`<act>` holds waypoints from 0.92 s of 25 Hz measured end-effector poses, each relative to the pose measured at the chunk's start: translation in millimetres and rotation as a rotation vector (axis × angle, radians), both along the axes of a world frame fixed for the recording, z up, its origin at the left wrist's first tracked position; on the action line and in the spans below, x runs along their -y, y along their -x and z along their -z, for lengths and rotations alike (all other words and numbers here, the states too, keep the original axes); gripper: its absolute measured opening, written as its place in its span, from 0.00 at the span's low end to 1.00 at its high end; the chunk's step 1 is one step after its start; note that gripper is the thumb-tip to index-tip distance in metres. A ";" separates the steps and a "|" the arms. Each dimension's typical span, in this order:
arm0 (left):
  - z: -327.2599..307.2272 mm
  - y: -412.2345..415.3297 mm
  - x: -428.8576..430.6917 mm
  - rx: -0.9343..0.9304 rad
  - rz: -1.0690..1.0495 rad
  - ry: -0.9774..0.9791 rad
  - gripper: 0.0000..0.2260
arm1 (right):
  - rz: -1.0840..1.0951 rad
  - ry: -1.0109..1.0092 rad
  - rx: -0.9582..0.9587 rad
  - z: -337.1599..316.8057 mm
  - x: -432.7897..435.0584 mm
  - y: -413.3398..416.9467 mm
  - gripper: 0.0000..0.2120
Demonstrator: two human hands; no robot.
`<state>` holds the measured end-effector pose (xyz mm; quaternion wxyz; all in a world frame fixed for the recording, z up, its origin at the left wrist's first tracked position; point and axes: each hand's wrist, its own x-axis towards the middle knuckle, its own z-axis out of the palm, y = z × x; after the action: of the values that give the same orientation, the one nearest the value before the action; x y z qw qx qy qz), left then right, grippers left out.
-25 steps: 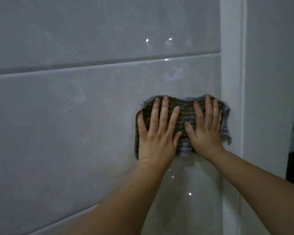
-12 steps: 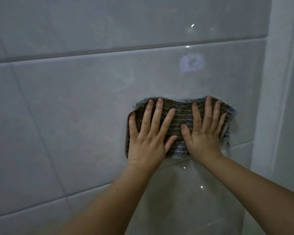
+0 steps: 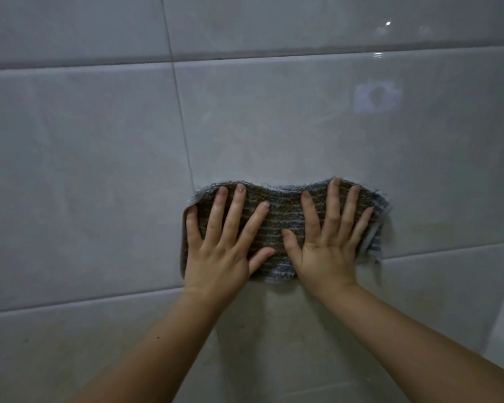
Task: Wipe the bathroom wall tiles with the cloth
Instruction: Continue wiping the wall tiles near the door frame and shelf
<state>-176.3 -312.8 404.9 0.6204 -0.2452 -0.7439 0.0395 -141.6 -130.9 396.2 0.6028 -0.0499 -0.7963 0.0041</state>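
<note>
Wiping in progress: left hand (image 3: 218, 257) and right hand (image 3: 328, 251), fingers spread flat, press the striped cloth (image 3: 277, 219) against the glossy wall tiles (image 3: 99, 170), most of which appear unwiped.

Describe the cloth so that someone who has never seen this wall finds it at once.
Across the large glossy grey wall tiles, follow the vertical grout line down to where it is covered. There the cloth lies flat against the tiles, pressed by the left hand and the right hand with fingers spread. It alone is dark, striped and fuzzy-edged against the pale tiles.
</note>
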 end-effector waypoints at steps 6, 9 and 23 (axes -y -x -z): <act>37.7 6.4 64.4 0.073 -0.011 -0.022 0.33 | -0.069 -0.152 0.039 25.9 54.5 8.6 0.29; 60.3 4.5 57.5 0.099 -0.014 -0.026 0.32 | -0.095 -0.323 0.058 41.2 33.7 7.3 0.30; 56.2 -19.9 -118.1 0.122 0.034 0.006 0.34 | -0.044 -0.282 0.028 51.7 -136.6 -16.6 0.28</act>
<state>-156.5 -194.7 348.6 0.5739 -0.2614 -0.7759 0.0162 -125.0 5.7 344.5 0.5924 0.0527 -0.7982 -0.0954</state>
